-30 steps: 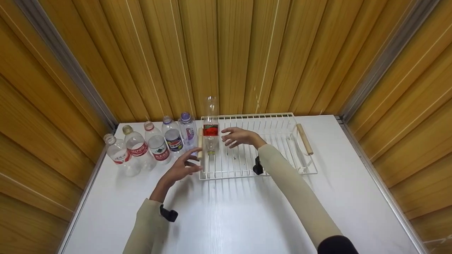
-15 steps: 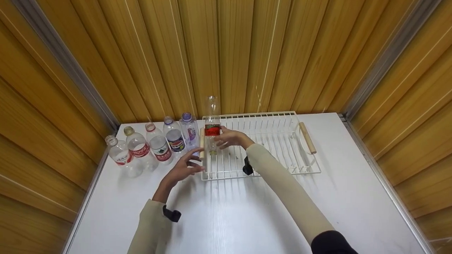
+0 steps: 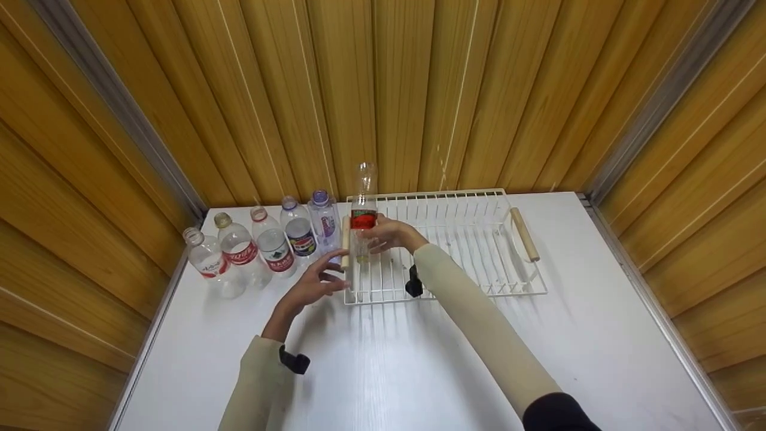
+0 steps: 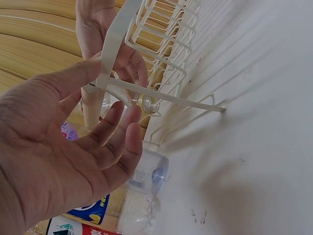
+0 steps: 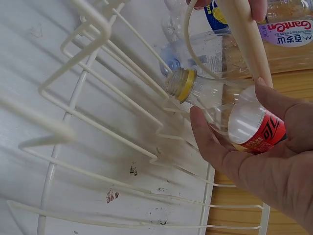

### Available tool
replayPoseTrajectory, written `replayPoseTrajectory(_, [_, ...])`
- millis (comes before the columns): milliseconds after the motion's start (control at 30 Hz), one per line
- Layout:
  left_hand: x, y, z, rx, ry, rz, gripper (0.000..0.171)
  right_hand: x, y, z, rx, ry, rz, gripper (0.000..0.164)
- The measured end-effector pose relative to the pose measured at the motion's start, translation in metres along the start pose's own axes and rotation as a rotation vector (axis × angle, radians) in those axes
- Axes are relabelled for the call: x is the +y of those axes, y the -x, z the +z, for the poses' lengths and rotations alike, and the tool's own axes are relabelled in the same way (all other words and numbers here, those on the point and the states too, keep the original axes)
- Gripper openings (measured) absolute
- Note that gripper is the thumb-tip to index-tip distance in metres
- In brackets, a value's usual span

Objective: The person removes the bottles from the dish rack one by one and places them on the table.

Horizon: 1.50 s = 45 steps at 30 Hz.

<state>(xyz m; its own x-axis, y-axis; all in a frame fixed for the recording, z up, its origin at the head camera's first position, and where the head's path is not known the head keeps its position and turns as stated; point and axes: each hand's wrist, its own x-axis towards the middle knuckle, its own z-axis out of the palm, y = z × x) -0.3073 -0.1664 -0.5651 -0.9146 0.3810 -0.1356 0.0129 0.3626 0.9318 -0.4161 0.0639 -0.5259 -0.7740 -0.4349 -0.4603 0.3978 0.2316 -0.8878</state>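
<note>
My right hand (image 3: pixel 386 233) grips a clear plastic bottle (image 5: pixel 217 103) with a red label, thumb on one side and fingers on the other. The bottle stands neck down, base up, at the left end of the white wire dish rack (image 3: pixel 446 291). A yellow ring circles its capless neck. My left hand (image 3: pixel 311 286) is at the rack's left wooden handle (image 5: pixel 247 36), its thumb and a finger on either side of the front end. The other fingers of that hand curl loosely in the left wrist view.
Several empty plastic bottles stand upright in a row left of the rack, from a red-and-white labelled bottle (image 3: pixel 213 265) to a purple-tinted bottle (image 3: pixel 325 221). The rack has another wooden handle (image 3: pixel 525 234) on its right. Wood-pattern walls (image 3: pixel 395 90) enclose the white table (image 3: pixel 383 359).
My right hand has moved left from beside the red-labelled bottle and now holds it. The bottle stays nearly in place. My left hand keeps its place at the handle.
</note>
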Motion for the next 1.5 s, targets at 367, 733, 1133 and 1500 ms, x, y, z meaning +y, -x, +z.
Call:
replayPoseTrajectory(367, [0.005, -0.006, -0.002, -0.007, -0.009, -0.003, 0.072, -0.004, 0.012, -0.017, -0.027, -0.082, -0.033, 0.071])
replayPoseTrajectory(733, [0.002, -0.007, -0.015, -0.002, -0.016, 0.023, 0.074, -0.004, 0.035, -0.045, -0.074, -0.065, -0.067, 0.082])
replayPoseTrajectory(1133, [0.005, -0.012, -0.015, 0.010, -0.017, -0.013, 0.073, 0.011, 0.061, -0.086, -0.021, -0.046, -0.053, 0.079])
replayPoseTrajectory(1500, [0.001, -0.012, -0.016, 0.009, -0.014, 0.016, 0.072, 0.030, 0.112, -0.114, -0.074, 0.051, -0.179, 0.074])
